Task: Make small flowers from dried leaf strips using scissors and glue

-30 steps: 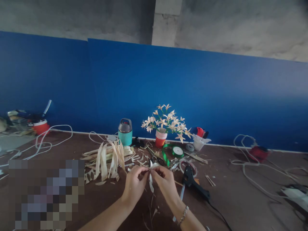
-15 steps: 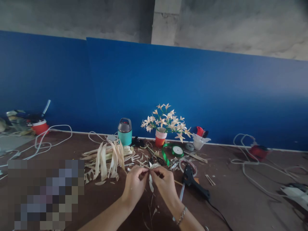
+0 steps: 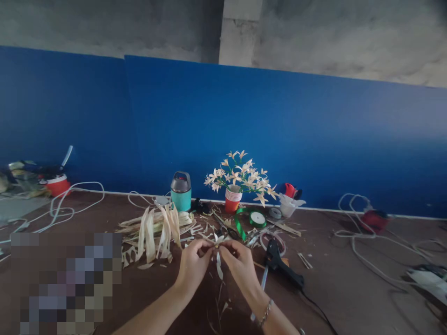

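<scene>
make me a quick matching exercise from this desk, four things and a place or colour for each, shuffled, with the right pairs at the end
Things
1. glue gun
2. flask
3. ribbon
4. pale petals

Places and colours
A. green, beside a white-centred spool
B. at the fingertips of the left hand and right hand
C. black, right of the right hand
D. teal below, dark on top

Pairs: 1-C, 2-D, 3-A, 4-B

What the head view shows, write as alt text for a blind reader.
Left hand and right hand pinch pale petal-like pieces over a brown table. Pale flowers in a red cup stand behind; dried strips lie left, a black glue gun right.
</scene>
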The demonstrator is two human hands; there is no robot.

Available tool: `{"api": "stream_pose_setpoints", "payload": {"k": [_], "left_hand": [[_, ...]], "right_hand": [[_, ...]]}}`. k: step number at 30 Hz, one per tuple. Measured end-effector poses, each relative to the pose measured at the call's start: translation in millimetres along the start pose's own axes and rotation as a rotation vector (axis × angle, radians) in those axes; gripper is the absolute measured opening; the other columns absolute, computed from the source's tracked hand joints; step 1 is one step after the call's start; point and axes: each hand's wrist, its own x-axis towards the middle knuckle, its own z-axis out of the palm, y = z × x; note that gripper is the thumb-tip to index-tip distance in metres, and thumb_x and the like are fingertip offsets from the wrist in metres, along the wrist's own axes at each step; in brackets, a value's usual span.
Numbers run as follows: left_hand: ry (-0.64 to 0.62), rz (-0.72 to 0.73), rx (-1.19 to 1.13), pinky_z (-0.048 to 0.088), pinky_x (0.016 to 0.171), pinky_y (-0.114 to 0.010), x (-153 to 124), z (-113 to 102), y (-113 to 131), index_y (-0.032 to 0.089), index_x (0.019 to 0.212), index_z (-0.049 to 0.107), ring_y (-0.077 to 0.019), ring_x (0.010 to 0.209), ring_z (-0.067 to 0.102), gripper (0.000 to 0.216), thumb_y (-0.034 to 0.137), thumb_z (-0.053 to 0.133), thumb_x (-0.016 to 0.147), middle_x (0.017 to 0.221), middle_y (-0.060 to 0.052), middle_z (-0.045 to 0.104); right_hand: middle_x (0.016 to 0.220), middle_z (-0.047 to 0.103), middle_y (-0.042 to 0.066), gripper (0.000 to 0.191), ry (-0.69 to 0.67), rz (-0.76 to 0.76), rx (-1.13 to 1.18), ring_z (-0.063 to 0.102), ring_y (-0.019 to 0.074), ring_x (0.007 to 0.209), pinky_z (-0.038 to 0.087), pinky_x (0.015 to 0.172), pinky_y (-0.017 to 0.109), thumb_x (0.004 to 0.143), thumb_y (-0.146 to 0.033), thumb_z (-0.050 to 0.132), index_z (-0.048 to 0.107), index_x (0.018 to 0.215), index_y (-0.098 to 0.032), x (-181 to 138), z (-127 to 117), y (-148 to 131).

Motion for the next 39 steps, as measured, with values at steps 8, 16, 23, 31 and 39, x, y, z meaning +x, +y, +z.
{"api": "stream_pose_setpoints", "payload": {"k": [8, 16, 23, 31, 39], "left_hand": [[-0.063, -0.044, -0.053, 0.044, 0.055, -0.023, -1.8, 0.0, 0.5, 0.016, 0.071, 0.068, -0.0166, 0.059, 0.059, 0.015, 0.026, 0.058, 0.071, 0.066, -0.003, 0.068], [-0.099, -0.01, -0.081, 0.045, 0.062, -0.026, -3.9, 1.8, 2.2, 0.015, 0.077, 0.07, -0.0184, 0.066, 0.061, 0.017, 0.027, 0.061, 0.071, 0.071, -0.005, 0.069], [-0.196, -0.092, -0.326, 0.044, 0.067, -0.026, 0.3, -2.0, 2.2, 0.014, 0.084, 0.07, -0.0191, 0.074, 0.06, 0.023, 0.03, 0.054, 0.077, 0.072, -0.004, 0.068], [-0.291, -0.214, -0.475, 0.038, 0.063, -0.024, 3.6, -2.7, 8.3, 0.014, 0.062, 0.065, -0.0148, 0.063, 0.052, 0.026, 0.039, 0.062, 0.07, 0.059, 0.001, 0.06], [-0.367, -0.282, -0.527, 0.032, 0.06, -0.023, 1.8, -2.5, 5.9, 0.013, 0.063, 0.062, -0.0121, 0.059, 0.045, 0.032, 0.045, 0.066, 0.068, 0.058, 0.002, 0.055]], "right_hand": [[0.059, 0.061, 0.003, 0.017, -0.017, 0.012, 0.078, 0.053, 0.0138, 0.057, 0.04, 0.052, 0.021, 0.069, -0.028, 0.061, 0.066, 0.065, -0.013, 2.5, 1.9, 5.4], [0.05, 0.051, -0.002, 0.02, 0.029, 0.043, 0.018, 0.044, 0.011, 0.05, 0.033, 0.048, 0.021, 0.068, -0.03, 0.059, 0.059, 0.056, -0.013, 2.2, 0.0, 0.8], [0.048, 0.044, -0.004, 0.02, -0.008, 0.074, 0.091, 0.037, 0.0092, 0.048, 0.027, 0.044, 0.02, 0.066, -0.03, 0.059, 0.055, 0.053, -0.015, 3.8, -3.7, 0.2], [0.047, 0.04, -0.005, 0.021, -0.069, 0.106, 0.147, 0.031, 0.008, 0.046, 0.024, 0.044, 0.021, 0.064, -0.031, 0.06, 0.053, 0.051, -0.016, 3.5, -4.8, -2.8], [0.054, 0.048, -0.002, 0.022, -0.123, 0.104, 0.125, 0.038, 0.0096, 0.052, 0.029, 0.048, 0.021, 0.068, -0.033, 0.061, 0.059, 0.06, -0.013, 4.9, -7.3, 8.8]]}}
